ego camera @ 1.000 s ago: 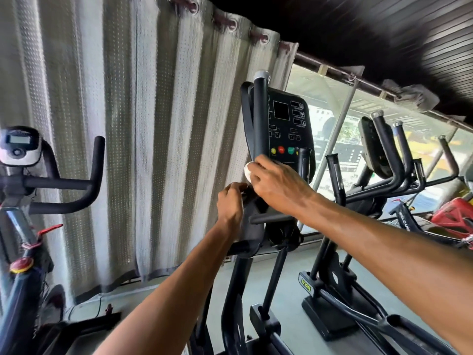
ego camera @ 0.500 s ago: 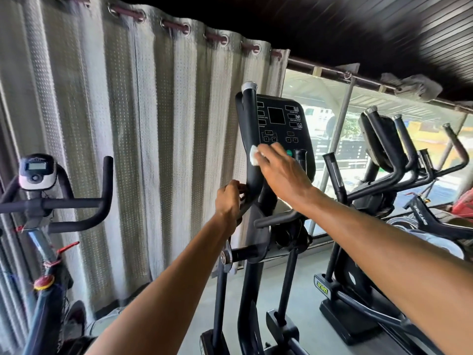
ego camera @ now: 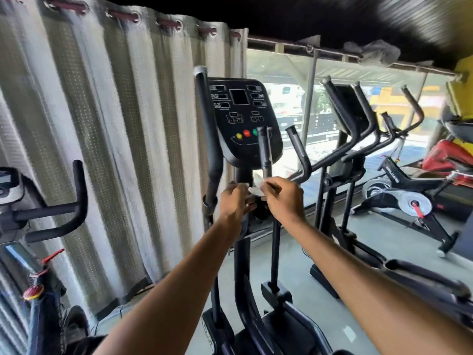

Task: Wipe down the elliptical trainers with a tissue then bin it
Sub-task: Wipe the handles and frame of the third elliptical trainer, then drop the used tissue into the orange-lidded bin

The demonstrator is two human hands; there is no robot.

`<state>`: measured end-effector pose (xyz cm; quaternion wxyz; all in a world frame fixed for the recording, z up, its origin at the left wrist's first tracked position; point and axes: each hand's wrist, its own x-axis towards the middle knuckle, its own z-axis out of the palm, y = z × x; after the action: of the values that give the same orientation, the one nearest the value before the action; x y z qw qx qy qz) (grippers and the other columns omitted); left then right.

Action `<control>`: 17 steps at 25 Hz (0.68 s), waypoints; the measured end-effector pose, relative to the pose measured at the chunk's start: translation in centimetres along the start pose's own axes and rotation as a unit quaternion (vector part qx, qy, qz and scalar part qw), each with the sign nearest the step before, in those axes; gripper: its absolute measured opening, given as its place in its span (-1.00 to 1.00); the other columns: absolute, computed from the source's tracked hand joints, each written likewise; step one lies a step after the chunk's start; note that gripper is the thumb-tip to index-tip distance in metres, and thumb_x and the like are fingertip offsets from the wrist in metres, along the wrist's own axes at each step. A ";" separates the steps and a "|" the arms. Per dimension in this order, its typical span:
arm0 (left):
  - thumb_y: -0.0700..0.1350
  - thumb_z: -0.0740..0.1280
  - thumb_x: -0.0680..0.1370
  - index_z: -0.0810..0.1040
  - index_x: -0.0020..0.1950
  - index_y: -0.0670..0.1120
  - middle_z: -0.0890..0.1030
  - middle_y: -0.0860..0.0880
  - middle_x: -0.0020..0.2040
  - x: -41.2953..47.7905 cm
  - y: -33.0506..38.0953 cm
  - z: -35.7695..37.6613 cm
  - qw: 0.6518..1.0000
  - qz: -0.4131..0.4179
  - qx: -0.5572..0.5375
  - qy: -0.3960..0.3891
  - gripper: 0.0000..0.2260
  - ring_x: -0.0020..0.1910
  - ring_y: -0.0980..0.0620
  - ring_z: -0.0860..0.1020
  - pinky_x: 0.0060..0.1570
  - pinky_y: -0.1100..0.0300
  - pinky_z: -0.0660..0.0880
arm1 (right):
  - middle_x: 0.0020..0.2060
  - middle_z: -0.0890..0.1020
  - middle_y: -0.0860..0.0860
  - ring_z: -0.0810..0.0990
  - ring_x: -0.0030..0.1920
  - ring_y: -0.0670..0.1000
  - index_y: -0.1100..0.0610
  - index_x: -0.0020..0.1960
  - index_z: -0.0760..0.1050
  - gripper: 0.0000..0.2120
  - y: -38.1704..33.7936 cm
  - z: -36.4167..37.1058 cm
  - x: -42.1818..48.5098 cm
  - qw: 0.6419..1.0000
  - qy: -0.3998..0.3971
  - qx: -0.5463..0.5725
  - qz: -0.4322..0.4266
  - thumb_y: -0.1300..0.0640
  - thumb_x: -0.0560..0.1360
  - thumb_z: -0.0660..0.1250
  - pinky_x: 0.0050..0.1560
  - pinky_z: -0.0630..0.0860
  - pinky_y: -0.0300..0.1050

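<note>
You're mid-wipe on the near elliptical trainer (ego camera: 245,278). Your right hand (ego camera: 284,198) pinches the tissue (ego camera: 256,187) just below the console (ego camera: 243,119), and through the blur your left hand (ego camera: 236,201) seems to pinch it too. Next, I'd refold it and wipe the handlebars (ego camera: 207,129).

tissue (ego camera: 256,187) pinched between left hand (ego camera: 236,201), right hand (ego camera: 284,198)

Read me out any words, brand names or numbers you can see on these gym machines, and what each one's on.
None can be read for certain.
Black console panel of the near elliptical trainer: small white labels, too blurred.
Red round button on it: white mark, unreadable.
Black spin bike frame at right: pale lettering, blurred.
Grey bike display at left: blurred.
</note>
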<state>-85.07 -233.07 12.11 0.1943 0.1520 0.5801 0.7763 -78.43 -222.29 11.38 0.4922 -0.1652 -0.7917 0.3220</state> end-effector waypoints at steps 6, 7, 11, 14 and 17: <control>-0.31 0.37 0.59 0.60 0.09 -0.27 0.69 -0.14 -0.25 -1.8 -3.9 9.8 0.980 -0.054 0.055 -0.182 -0.90 -0.32 -0.07 0.66 -0.23 0.12 0.68 | -0.18 0.74 0.06 0.69 -0.20 -0.01 0.15 -0.06 0.68 -0.90 6.0 -8.5 -2.4 0.981 0.071 0.040 0.178 0.12 0.50 0.51 -0.09 0.67 -0.05; -0.32 0.38 0.58 0.60 0.12 -0.29 0.67 -0.14 -0.27 -2.4 -4.8 12.0 0.975 -0.074 0.061 -0.198 -0.87 -0.38 -0.02 0.65 -0.33 0.17 0.64 | -0.17 0.75 0.05 0.70 -0.18 0.00 0.12 -0.07 0.68 -0.90 6.9 -10.3 -2.9 0.972 0.099 0.029 0.211 0.09 0.49 0.51 -0.06 0.67 -0.03; -0.40 0.36 0.43 0.60 0.06 -0.35 0.57 -0.17 -0.34 -5.4 -8.0 20.8 0.951 -0.103 0.078 -0.280 -0.79 -0.56 0.06 0.55 -0.53 0.30 0.48 | -0.27 0.73 -0.09 0.73 -0.15 0.05 -0.11 -0.18 0.66 -0.78 11.7 -18.6 -4.9 0.936 0.178 -0.002 0.303 -0.22 0.31 0.51 -0.04 0.67 0.09; -0.41 0.37 0.30 0.61 -0.13 -0.28 0.60 -0.17 -0.37 -9.1 -10.6 27.3 0.908 -0.120 0.056 -0.397 -0.82 -0.53 0.00 0.57 -0.54 0.27 0.50 | -0.27 0.73 -0.03 0.73 -0.20 0.06 -0.01 -0.21 0.64 -0.70 12.9 -26.5 -7.7 0.901 0.270 -0.013 0.338 -0.19 0.25 0.58 -0.13 0.69 0.08; -0.56 0.33 0.40 0.63 -0.29 -0.13 0.62 -0.12 -0.43 -14.1 -14.0 33.5 0.853 -0.137 0.055 -0.500 -0.66 -0.50 -0.04 0.61 -0.43 0.18 0.60 | -0.18 0.70 0.10 0.68 -0.26 0.06 0.02 -0.14 0.60 -0.86 11.4 -33.9 -12.4 0.867 0.344 -0.016 0.360 0.19 0.43 0.54 -0.18 0.67 0.02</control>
<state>-55.45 -208.10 7.88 0.5539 0.4494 0.4614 0.5276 -43.32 -209.28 5.85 0.5804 -0.5470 -0.4626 0.3872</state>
